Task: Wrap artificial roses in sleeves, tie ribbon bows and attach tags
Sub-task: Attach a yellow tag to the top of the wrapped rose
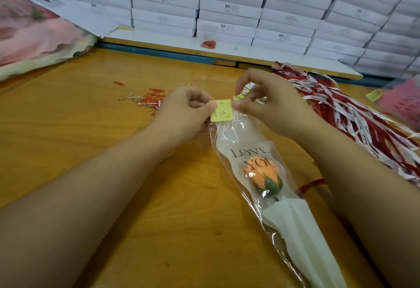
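Note:
An orange artificial rose (261, 174) lies inside a clear sleeve (286, 224) printed "LOVE YOU", with white paper round its stem, on the wooden table. At the sleeve's open top sits a small yellow tag (221, 110) with handwriting. My left hand (184, 110) pinches the tag's left edge. My right hand (268, 103) pinches its right edge together with the sleeve's rim. A red ribbon (311, 185) pokes out from under my right forearm beside the sleeve.
A heap of red and white ribbons (354, 115) lies at the right. Red paper clips and silver twist ties (150, 99) are scattered behind my left hand. White boxes (229, 8) are stacked along the back. Pink wrapping (34, 35) lies far left.

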`<state>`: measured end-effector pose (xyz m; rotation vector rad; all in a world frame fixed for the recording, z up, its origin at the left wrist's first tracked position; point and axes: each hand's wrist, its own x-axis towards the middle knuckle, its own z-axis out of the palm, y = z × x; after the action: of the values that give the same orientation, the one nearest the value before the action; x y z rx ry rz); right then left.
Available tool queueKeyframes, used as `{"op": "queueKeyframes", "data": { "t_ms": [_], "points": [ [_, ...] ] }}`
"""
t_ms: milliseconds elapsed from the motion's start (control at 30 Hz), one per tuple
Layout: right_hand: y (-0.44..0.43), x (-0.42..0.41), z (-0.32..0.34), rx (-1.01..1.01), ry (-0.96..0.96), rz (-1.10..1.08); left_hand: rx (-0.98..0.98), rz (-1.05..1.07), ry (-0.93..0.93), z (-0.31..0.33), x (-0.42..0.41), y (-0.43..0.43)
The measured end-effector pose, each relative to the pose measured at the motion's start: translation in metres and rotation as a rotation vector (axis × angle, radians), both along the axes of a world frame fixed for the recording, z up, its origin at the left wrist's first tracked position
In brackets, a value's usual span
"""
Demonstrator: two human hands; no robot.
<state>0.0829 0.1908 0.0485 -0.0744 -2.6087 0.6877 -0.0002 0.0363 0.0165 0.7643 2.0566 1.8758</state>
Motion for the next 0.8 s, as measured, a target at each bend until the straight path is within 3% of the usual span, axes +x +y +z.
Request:
{"op": "queueKeyframes", "data": {
  "t_ms": [333, 667, 800],
  "points": [
    [-0.0008, -0.0003, -0.0026, 0.014, 0.015, -0.011, -0.005, -0.011, 0.012, -0.0002, 0.0006, -0.0016],
    [-0.0039, 0.0008, 0.0038, 0.184, -0.082, -0.066, -0.009, -0.009, 0.005, -0.0017, -0.0024, -0.0006],
    [-0.0069, -0.0012, 0.0047, 0.032, -0.133, -0.110, -0.025, -0.022, 0.030, -0.0021, -0.0013, -0.0011]
  ]
}}
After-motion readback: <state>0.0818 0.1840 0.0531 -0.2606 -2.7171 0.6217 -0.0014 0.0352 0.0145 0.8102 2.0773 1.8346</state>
